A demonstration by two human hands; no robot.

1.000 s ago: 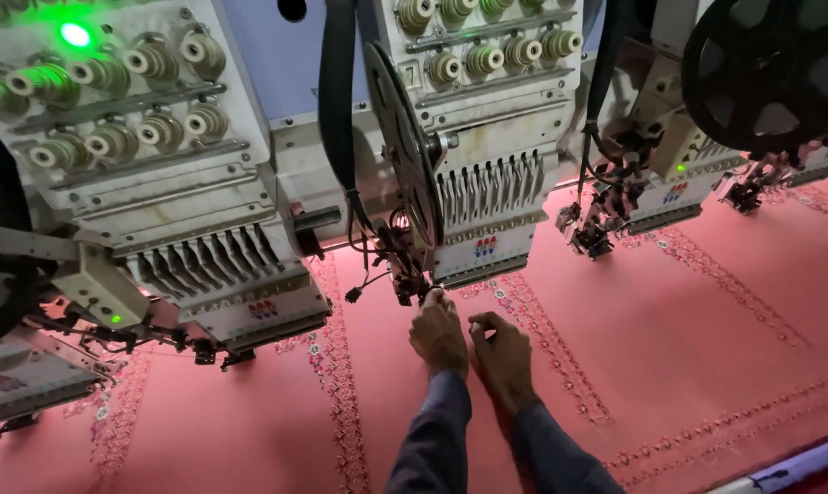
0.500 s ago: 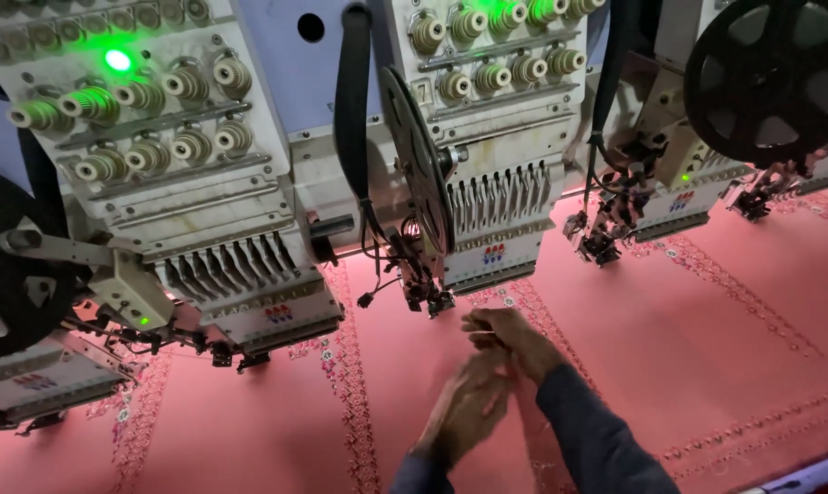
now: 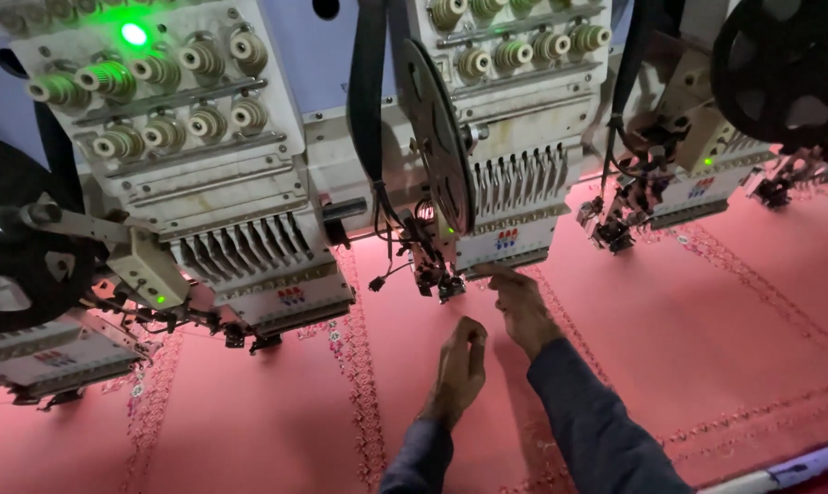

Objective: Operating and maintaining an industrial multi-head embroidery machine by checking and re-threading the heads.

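Am reaching right hand (image 3: 522,306) under middle embroidery head (image 3: 501,197), fingers together, tips touching its base. Left hand (image 3: 460,366) hovering over pink fabric (image 3: 707,348), fingers curled, empty.

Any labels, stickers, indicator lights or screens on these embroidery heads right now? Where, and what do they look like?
Small red-and-blue sticker, front of the middle head, just above the right hand.
Similar sticker, front of the left head.
Another, right head.
Round green light, glowing, top of the left head.
No screens or packages visible.
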